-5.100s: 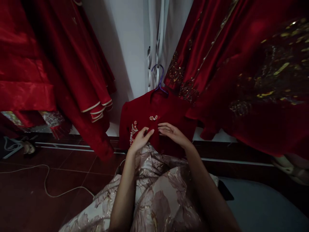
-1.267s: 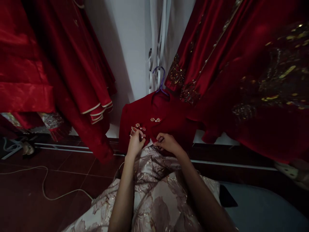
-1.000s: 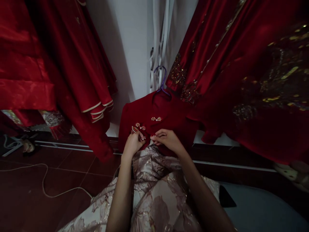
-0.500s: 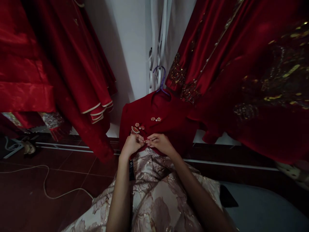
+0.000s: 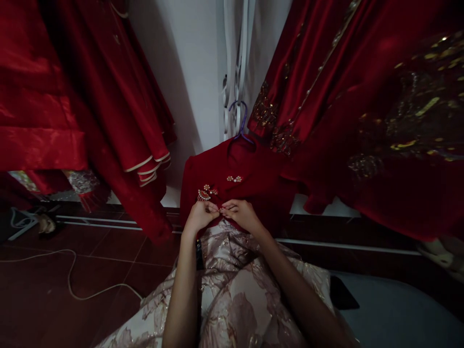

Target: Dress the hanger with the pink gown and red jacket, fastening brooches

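Note:
A red jacket (image 5: pixel 261 179) hangs by its purple hanger (image 5: pixel 243 121) in front of me. Pearl and gold flower fastenings (image 5: pixel 234 179) sit on its upper front, and a fan-shaped beaded brooch (image 5: pixel 203 195) is at the left of its chest. Lower on the jacket, my left hand (image 5: pixel 201 215) and my right hand (image 5: pixel 242 213) meet fingertip to fingertip. Both are closed in a pinch on a small ornate fastening (image 5: pixel 221 210), mostly hidden by the fingers.
Red garments (image 5: pixel 137 96) hang at the left, and red gowns with gold sequins (image 5: pixel 420 111) at the right. Patterned pale fabric (image 5: pixel 246 290) covers my lap. A white cable (image 5: pixel 72 275) lies on the tiled floor (image 5: pixel 108 241). A dark flat object (image 5: pixel 343 293) rests on a grey surface (image 5: pixel 391 309).
Both hands stay at the same fastening. The fingers have shifted slightly, and less of the fastening shows between them. The jacket has hardly moved.

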Motion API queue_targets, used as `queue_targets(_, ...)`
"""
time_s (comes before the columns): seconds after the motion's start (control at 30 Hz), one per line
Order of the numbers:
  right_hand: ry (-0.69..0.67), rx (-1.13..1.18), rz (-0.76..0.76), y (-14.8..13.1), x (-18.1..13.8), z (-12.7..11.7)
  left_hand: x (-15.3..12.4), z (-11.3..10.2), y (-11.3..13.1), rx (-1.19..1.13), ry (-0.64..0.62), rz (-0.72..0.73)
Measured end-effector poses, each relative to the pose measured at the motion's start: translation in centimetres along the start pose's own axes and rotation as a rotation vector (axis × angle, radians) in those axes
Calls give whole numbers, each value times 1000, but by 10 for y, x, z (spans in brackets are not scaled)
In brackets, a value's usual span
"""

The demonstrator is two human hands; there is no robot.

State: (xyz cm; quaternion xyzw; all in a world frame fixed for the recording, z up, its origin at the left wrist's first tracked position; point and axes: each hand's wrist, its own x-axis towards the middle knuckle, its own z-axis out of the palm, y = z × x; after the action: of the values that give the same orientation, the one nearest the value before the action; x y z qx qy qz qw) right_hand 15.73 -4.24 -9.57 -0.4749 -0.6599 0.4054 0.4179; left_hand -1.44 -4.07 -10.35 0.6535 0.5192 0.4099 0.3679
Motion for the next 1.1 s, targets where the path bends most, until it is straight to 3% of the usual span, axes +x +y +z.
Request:
queue_targets(0.5, 14, -184, -81, 0, -1, 2, -4, -9, -6, 83, -78, 36)
queue_targets(0.6, -110, -201, 66, 4, -6, -10, -8, -14, -8, 79, -159, -3)
queue_targets(0.73, -350, -264, 257, 10, -13, -34, -16, -25, -8, 256, -267, -134)
queue_targets(0.9, -393, -330, 102, 0, -13, -45, -18, -28, 6, 217, -209, 43)
queue_targets(1.1, -458, -324, 5, -13, -16, -41, -17, -16, 17, 271, -219, 88)
